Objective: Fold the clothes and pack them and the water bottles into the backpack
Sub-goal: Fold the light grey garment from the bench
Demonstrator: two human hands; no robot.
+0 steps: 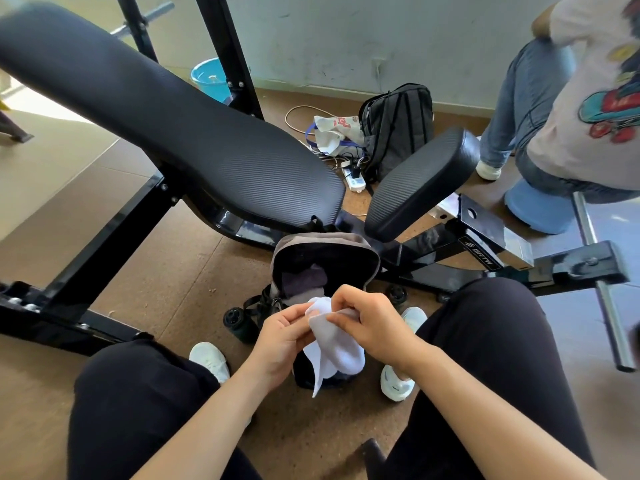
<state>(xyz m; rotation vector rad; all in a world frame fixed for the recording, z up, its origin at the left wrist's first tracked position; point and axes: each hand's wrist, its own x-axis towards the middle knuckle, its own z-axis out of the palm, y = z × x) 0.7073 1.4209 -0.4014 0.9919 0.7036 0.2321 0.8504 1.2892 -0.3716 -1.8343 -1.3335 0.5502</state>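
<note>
**Item: packing in progress, head view.**

- **Backpack**: centre of frame, standing on the floor between the person's feet, top flap open. Against the foot of a black weight bench.
- **Folded clothing**: dark purplish fabric lying inside the open mouth. Judged as already packed. How many pieces cannot be told.
- **White socks**: lower centre, held in the air just in front of the backpack opening and hanging down over its front. Not yet folded, not yet packed.
- **Left hand**: fingers curled, thumb and fingertips pinching the left edge of the sock cuff.
- **Right hand**: fingers curled, pinching the upper right of the same cuff. The two hands are close together.
- **Left water bottle**: dark, just left of the backpack. It may sit in a side pocket or lie on the floor; the view is too dim to say.
- **Right water bottle**: only a black cap shows, just right of the backpack.

**Status, as judged:** at least one garment is in. The socks remain to be folded and packed. The bottles, if not pocketed, come after that, then closing.
</note>
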